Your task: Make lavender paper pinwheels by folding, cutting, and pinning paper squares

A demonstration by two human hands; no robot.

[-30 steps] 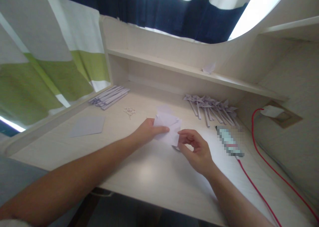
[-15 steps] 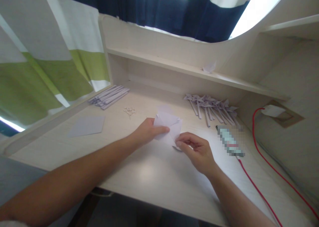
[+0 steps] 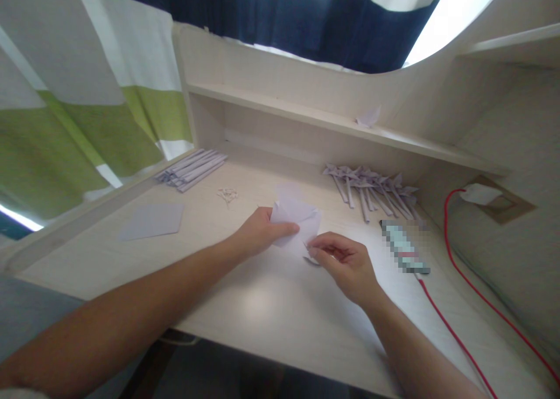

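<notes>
My left hand [image 3: 266, 231] is closed on a folded piece of white paper [image 3: 297, 212], its thumb lying across the front and the fingers hidden behind. At the paper's lower right, my right hand [image 3: 343, 263] has thumb and forefinger pinched together. A thin tip seems to stick out of that pinch towards the paper, too small to name. Just below these fingertips shows a small curved, shaded edge [image 3: 311, 261], perhaps a paper flap. Behind the held piece, another pale sheet [image 3: 286, 191] lies on the desk.
Several paper pinwheels [image 3: 367, 183] lie at the back right, and rolled paper sticks [image 3: 192, 168] at the back left. Nearer are small pale thin pieces [image 3: 227, 196] and a stack of paper [image 3: 153, 221]. A phone [image 3: 405, 247] with a red cable [image 3: 455, 335] lies right.
My right fingertips have drawn slightly away from the paper's corner, and a thin tip shows between them now. The left hand still grips the paper, almost unmoved.
</notes>
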